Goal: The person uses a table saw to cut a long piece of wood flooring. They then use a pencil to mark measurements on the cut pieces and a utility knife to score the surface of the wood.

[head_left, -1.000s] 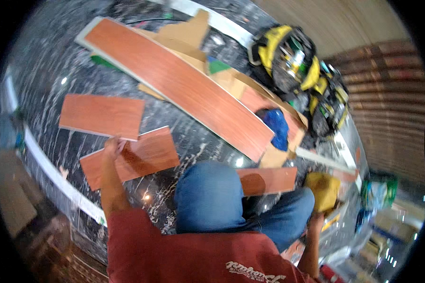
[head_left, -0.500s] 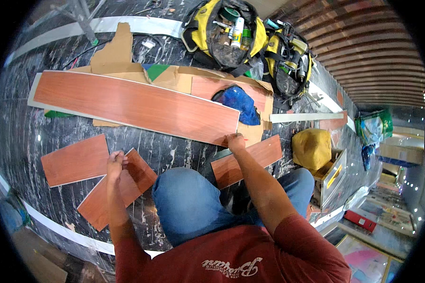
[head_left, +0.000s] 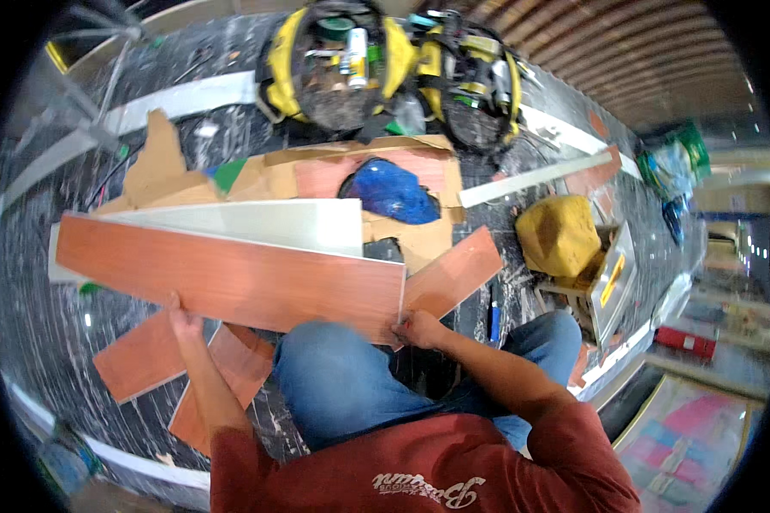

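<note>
A long reddish-brown wood-look plank (head_left: 231, 274) lies slantwise in front of my knees. My left hand (head_left: 185, 320) grips its near edge, the thumb on the top face. At its right end my right hand (head_left: 419, 330) is closed on the near corner. Behind it shows a pale whitish plank (head_left: 291, 221), partly covered. Two shorter planks of the same colour, one left (head_left: 141, 359) and one nearer my left forearm (head_left: 222, 372), rest on the floor. Another short plank (head_left: 453, 272) lies beyond my right hand.
Flattened cardboard (head_left: 274, 171) bears a blue rounded item (head_left: 393, 191). Two yellow-black tool bags, one left (head_left: 287, 64) and one right (head_left: 428, 73), stand behind. At right are a yellow lumpy item (head_left: 556, 235), a box (head_left: 603, 295), a narrow pale strip (head_left: 530, 178) and a blue-handled tool (head_left: 494, 321).
The long plank has come nearer to me and turned, uncovering the pale plank behind. My left hand has moved up from above the short planks onto its near edge. The view has shifted.
</note>
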A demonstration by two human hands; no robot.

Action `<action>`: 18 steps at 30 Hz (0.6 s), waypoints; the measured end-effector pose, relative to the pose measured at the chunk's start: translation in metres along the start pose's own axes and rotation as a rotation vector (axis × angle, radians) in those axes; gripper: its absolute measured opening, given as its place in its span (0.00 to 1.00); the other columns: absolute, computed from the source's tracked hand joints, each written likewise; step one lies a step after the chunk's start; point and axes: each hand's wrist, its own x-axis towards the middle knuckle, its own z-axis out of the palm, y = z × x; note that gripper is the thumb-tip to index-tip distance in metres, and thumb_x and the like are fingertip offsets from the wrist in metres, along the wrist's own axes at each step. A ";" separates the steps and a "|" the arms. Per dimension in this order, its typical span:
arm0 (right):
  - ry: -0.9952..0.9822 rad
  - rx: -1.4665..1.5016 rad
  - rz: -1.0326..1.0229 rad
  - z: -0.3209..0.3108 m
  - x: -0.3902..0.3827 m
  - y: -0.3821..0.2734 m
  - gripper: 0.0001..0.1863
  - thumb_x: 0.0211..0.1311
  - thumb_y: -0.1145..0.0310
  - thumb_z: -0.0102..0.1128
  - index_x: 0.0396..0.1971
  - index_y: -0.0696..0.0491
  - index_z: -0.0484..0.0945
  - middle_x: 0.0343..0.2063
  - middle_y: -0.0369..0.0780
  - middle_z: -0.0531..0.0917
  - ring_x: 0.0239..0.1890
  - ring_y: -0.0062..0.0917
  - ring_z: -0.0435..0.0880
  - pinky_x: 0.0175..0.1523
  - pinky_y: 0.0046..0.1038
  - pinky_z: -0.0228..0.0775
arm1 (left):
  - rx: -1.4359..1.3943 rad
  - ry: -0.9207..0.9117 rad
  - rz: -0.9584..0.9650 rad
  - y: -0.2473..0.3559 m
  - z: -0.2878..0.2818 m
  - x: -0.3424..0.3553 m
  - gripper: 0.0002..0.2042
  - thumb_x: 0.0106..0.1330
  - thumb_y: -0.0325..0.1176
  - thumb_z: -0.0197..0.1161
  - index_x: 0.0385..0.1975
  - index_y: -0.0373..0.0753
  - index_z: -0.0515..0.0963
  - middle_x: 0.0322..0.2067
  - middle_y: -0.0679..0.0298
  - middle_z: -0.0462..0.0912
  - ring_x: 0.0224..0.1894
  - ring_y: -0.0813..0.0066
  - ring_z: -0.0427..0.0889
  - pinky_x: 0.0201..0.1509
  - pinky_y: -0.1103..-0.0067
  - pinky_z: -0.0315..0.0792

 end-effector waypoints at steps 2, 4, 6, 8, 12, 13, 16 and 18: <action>0.024 -0.237 -0.163 -0.003 0.029 0.036 0.18 0.69 0.52 0.56 0.40 0.53 0.83 0.31 0.52 0.85 0.32 0.43 0.86 0.40 0.42 0.77 | -0.056 -0.243 -0.020 0.023 -0.045 0.015 0.23 0.74 0.38 0.56 0.65 0.37 0.67 0.61 0.58 0.75 0.63 0.62 0.73 0.68 0.58 0.68; 0.176 -0.265 -0.135 -0.042 -0.013 0.009 0.17 0.67 0.54 0.57 0.43 0.53 0.81 0.34 0.54 0.85 0.38 0.50 0.85 0.45 0.45 0.77 | -0.070 -0.222 -0.072 0.018 -0.033 0.009 0.26 0.74 0.38 0.57 0.66 0.31 0.64 0.65 0.52 0.70 0.66 0.56 0.69 0.71 0.57 0.66; 0.317 -0.318 -0.096 -0.090 -0.073 -0.018 0.18 0.68 0.55 0.58 0.46 0.53 0.80 0.35 0.53 0.85 0.39 0.49 0.85 0.47 0.44 0.77 | -0.014 -0.220 0.032 -0.006 0.015 -0.020 0.27 0.73 0.36 0.59 0.67 0.30 0.62 0.66 0.51 0.69 0.66 0.55 0.69 0.72 0.57 0.65; 0.668 -0.146 -0.218 -0.136 -0.138 -0.017 0.19 0.66 0.59 0.61 0.52 0.53 0.77 0.37 0.52 0.85 0.43 0.46 0.86 0.49 0.42 0.77 | -0.042 -0.172 0.119 -0.024 0.053 -0.049 0.29 0.71 0.34 0.62 0.67 0.29 0.61 0.66 0.52 0.69 0.66 0.56 0.69 0.72 0.57 0.64; 1.315 -0.055 -0.101 -0.199 -0.246 0.041 0.14 0.68 0.66 0.61 0.50 0.55 0.78 0.41 0.49 0.85 0.45 0.37 0.86 0.52 0.34 0.76 | 0.031 -0.233 0.160 -0.032 0.113 -0.078 0.26 0.72 0.32 0.61 0.66 0.30 0.64 0.64 0.53 0.71 0.65 0.58 0.70 0.71 0.61 0.66; 1.380 0.113 -0.065 -0.206 -0.261 0.066 0.14 0.69 0.66 0.61 0.50 0.55 0.78 0.40 0.47 0.86 0.43 0.31 0.85 0.50 0.30 0.75 | 0.031 -0.273 0.154 -0.027 0.120 -0.080 0.25 0.72 0.32 0.61 0.65 0.30 0.65 0.64 0.53 0.72 0.65 0.59 0.71 0.71 0.62 0.66; 1.598 0.209 0.131 -0.205 -0.292 0.162 0.14 0.71 0.65 0.60 0.48 0.60 0.78 0.38 0.44 0.85 0.41 0.27 0.83 0.49 0.27 0.73 | 0.021 -0.478 -0.001 -0.027 0.168 -0.092 0.21 0.73 0.30 0.59 0.64 0.31 0.67 0.62 0.53 0.74 0.63 0.62 0.73 0.70 0.64 0.68; 1.624 0.447 0.101 -0.191 -0.300 0.240 0.17 0.70 0.62 0.61 0.48 0.62 0.77 0.38 0.42 0.84 0.38 0.24 0.82 0.47 0.26 0.73 | 0.037 -0.573 -0.009 -0.044 0.210 -0.102 0.21 0.73 0.30 0.59 0.63 0.31 0.68 0.61 0.53 0.75 0.63 0.63 0.74 0.69 0.65 0.69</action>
